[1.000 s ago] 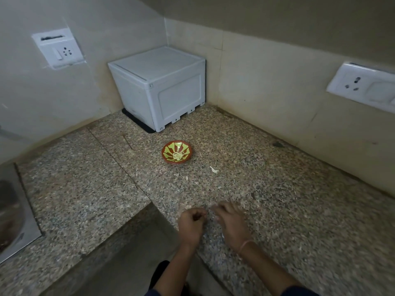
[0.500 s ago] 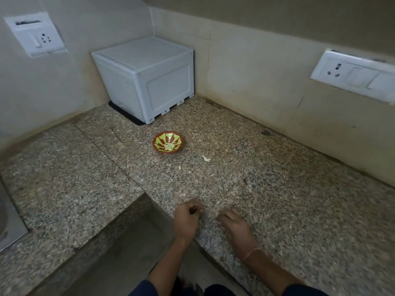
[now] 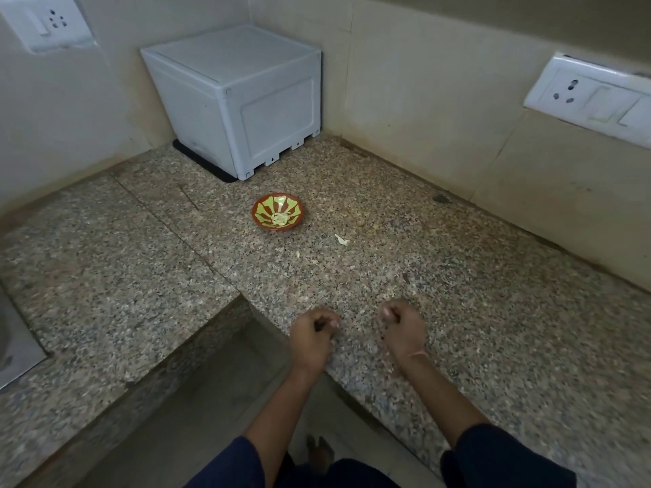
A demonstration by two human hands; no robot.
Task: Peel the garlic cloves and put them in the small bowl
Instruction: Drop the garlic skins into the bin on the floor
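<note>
At the near edge of the granite counter (image 3: 458,276), the two hands have come apart. A second ago they were knuckle to knuckle, fingertips working on the same little thing. Now the left hand (image 3: 311,334) and right hand (image 3: 404,329) sit side by side with bare stone showing between them.

Both are curled into loose fists. There's a pale speck at the left fingertips, which could be a clove or just a nail. Honestly I can't tell whether either fist is clamped on something or holding nothing.

My guess is the peel just came away, or got torn in two. That would mean one hand has the clove and the other has skin to drop.

The small bowl (image 3: 259,221) hasn't budged relative to the white box (image 3: 239,100) in the far corner. It's well beyond the hands, slightly left of them. A pale clump of garlic cloves (image 3: 280,218) already sits in the middle of it, so some of the job is done. A scrap of skin (image 3: 341,239) lies on the counter just right of the bowl.

If a clove is free now, the next bit is a reach forward to the bowl. No hand has started that yet.
</note>
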